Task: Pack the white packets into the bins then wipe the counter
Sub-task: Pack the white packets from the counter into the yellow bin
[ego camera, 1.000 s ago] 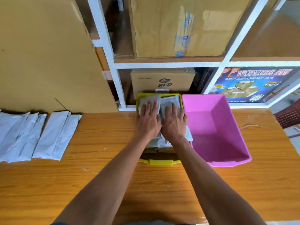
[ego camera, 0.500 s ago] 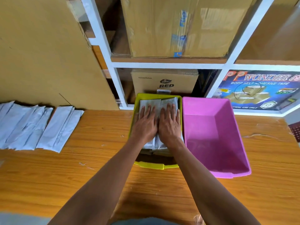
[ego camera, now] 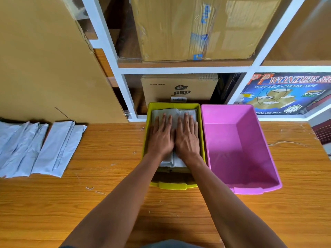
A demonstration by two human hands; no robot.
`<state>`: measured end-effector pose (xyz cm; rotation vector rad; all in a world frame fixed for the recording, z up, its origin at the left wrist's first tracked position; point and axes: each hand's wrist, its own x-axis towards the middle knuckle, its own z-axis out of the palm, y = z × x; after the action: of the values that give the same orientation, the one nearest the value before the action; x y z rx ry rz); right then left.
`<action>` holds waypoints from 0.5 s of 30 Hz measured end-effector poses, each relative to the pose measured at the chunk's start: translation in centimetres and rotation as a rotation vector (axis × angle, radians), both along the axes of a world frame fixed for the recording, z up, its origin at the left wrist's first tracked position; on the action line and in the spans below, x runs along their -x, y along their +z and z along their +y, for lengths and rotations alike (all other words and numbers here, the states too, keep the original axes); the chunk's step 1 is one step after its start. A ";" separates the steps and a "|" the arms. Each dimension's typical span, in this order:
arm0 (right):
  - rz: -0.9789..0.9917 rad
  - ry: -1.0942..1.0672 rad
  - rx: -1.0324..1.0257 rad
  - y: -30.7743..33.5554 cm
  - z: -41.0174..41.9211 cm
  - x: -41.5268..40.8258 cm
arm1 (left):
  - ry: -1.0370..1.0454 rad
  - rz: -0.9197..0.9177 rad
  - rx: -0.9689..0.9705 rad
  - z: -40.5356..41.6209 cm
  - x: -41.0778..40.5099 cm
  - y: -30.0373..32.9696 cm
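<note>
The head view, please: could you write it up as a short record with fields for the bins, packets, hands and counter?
yellow bin: holds a stack of white packets
packets in bin: pressed flat under both hands
left hand: palm down, fingers spread
right hand: palm down beside the left
pink bin: empty, directly right of the yellow bin
loose packets: several lying on the counter, far left
counter: wooden, with small white scraps

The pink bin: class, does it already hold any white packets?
No, the pink bin shows only its bare inside, while the white packets lie in the yellow bin under both hands.
</note>
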<state>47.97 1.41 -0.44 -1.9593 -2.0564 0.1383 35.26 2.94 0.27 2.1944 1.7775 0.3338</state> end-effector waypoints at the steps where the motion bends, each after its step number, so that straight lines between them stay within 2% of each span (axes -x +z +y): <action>1: -0.003 0.011 -0.010 -0.1 0.4 -0.1 | -0.006 -0.018 -0.002 0.3 0.0 -0.2; 6: 0.060 0.052 0.031 -0.9 1.6 -0.3 | -0.068 -0.128 -0.070 0.8 0.5 -2.0; 11: 0.075 0.035 -0.024 -2.6 1.6 -0.3 | -0.102 0.045 -0.188 1.1 0.4 -3.8; 15: 0.050 0.026 -0.083 -3.7 1.6 -0.3 | -0.109 0.042 -0.265 0.9 0.4 -3.7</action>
<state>48.24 3.01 -4.14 -1.8620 -2.0239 0.1045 34.87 3.88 -3.39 2.4852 1.7105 0.5283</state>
